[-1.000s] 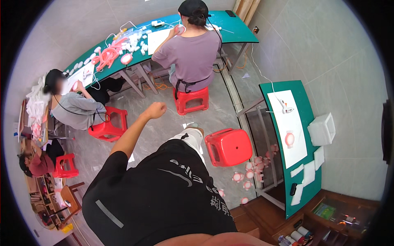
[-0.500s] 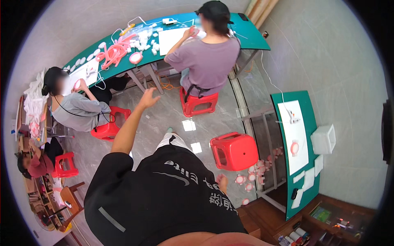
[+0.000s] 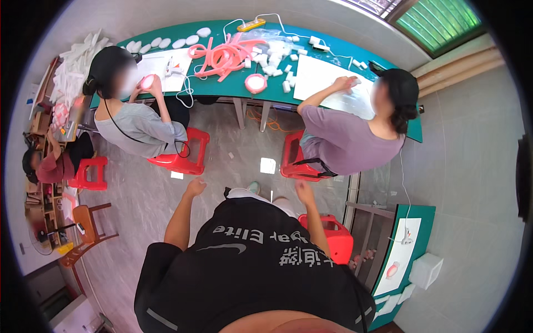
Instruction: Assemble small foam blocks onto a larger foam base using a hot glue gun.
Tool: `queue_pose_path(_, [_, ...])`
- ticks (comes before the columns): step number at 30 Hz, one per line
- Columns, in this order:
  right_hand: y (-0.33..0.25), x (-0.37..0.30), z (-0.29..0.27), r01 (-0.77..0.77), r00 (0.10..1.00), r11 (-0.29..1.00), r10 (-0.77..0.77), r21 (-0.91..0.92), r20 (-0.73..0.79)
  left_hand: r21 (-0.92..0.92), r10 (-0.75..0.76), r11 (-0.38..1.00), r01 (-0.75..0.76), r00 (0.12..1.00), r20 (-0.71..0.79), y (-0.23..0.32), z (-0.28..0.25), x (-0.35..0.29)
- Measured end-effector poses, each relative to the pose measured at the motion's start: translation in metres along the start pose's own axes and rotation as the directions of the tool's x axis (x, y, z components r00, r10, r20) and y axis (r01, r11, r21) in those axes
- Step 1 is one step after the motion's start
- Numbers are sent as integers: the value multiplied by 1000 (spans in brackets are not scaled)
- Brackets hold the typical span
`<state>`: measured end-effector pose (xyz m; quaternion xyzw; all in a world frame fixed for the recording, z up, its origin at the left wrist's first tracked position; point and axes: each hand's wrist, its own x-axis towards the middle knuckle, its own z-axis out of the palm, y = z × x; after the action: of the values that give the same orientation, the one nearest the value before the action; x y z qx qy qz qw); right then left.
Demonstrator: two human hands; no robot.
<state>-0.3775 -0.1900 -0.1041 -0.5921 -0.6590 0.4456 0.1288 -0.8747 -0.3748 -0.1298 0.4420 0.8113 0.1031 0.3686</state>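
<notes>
Both my hands hang in front of my body above the grey floor (image 3: 233, 145), touching nothing. My left hand (image 3: 195, 187) is below the red stool of the person in grey; its fingers are loosely bent and apart, with nothing visible in them. My right hand (image 3: 303, 192) is just below the red stool (image 3: 293, 149) of the person in purple, also loosely open and bare. Another red stool (image 3: 340, 244) stands beside my right forearm, partly hidden by it.
Along the wall runs a long green table (image 3: 222, 89) with pink strips (image 3: 225, 58), white foam pieces (image 3: 272, 61) and a pink-rimmed round piece (image 3: 256, 83). Two seated people handle pieces there; another sits far left. At right, a green side table (image 3: 423, 233) holds a glue gun (image 3: 407, 237).
My view has turned right toward the long table. My left hand has come down from its raised, spread pose near the table, and my right hand has swung forward into plainer view.
</notes>
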Motion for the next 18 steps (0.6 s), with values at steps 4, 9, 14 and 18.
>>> queue_pose_path(4, [-138,96,-14,279,960,960,-280,36,21,-85,-127,988,133,990,64,-13,-11,3])
queue_pose_path(9, [-246,198,-23,433,899,899,-436,-60,-41,-353,-117,928,118,993,22,11,10,15])
queue_pose_path(14, [-290,307,-20,437,883,881,-459,-182,-99,-559,-90,822,114,993,71,48,-2,48])
queue_pose_path(18, [-309,384,-20,241,960,937,-269,-254,-79,-550,-117,832,71,992,-49,49,-19,82])
